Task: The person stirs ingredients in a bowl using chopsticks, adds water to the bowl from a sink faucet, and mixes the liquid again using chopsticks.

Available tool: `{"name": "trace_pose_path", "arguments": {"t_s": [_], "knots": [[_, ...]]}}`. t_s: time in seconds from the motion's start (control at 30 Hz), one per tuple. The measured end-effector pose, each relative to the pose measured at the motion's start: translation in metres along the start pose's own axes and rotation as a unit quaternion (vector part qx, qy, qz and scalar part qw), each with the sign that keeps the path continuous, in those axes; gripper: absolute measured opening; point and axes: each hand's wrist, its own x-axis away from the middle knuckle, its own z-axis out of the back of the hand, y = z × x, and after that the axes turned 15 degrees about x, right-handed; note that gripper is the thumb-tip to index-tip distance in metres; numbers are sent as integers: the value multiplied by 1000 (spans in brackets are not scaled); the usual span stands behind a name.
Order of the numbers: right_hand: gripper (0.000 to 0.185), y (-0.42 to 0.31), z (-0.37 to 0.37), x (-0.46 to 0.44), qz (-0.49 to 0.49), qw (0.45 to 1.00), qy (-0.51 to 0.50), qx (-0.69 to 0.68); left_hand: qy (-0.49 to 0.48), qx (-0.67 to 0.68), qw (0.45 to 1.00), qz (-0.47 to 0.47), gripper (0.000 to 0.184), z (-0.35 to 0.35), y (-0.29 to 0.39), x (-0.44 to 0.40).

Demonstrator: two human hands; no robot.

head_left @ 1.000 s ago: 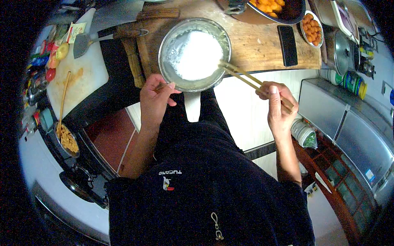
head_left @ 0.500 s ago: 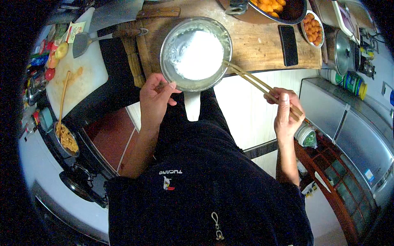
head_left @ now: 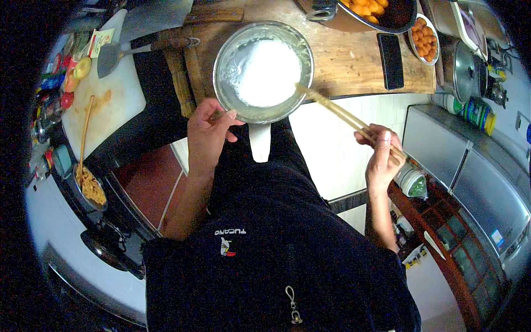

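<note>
A round metal pan with a pale handle pointing toward my body sits at the front edge of the wooden worktop. Inside it lies a white, foamy liquid. My left hand pinches the pan's near-left rim, thumb on top. In my right hand, the fingers are wrapped round a pair of wooden chopsticks. Their tips reach over the right rim into the pan, at the edge of the liquid.
Behind the pan on the right stand a pot of orange pieces, a black phone and a plate of browned balls. To the left are a spatula, a cutting board and a bowl of yellowish food.
My right hand has shifted slightly left, and the chopstick tips have moved a little further into the pan. My left hand stays on the rim.
</note>
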Motion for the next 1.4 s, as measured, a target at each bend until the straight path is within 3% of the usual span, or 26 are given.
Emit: {"name": "trace_pose_path", "arguments": {"t_s": [0.17,0.33,0.47,0.6,0.7,0.73,1.0,1.13,1.4], "knots": [[31,10,6,16,69,996,-34,52,1,-7,1000,3,9,1,-1,1],[18,-4,-13,15,60,993,-95,26,-2,6,1000,-4,10,0,-2,1],[20,-3,-15,-5,34,999,-32,23,-12,2,1000,-7,10,3,-5,1],[19,-3,-21,-12,130,981,-117,87,-9,19,1000,-4,9,3,-7,1],[19,-6,-12,-14,60,997,-44,-15,-5,27,1000,-9,8,3,-8,2],[21,-9,-5,-13,39,999,-33,11,-3,27,1000,-11,8,2,-8,2],[37,23,1,27,-62,995,-9,-74,3,38,999,7,10,2,-7,3],[38,20,-3,26,-56,995,52,-60,13,40,999,20,11,1,-8,4],[23,9,-28,55,-2,997,-31,-74,9,51,999,16,10,2,-10,4]]}}
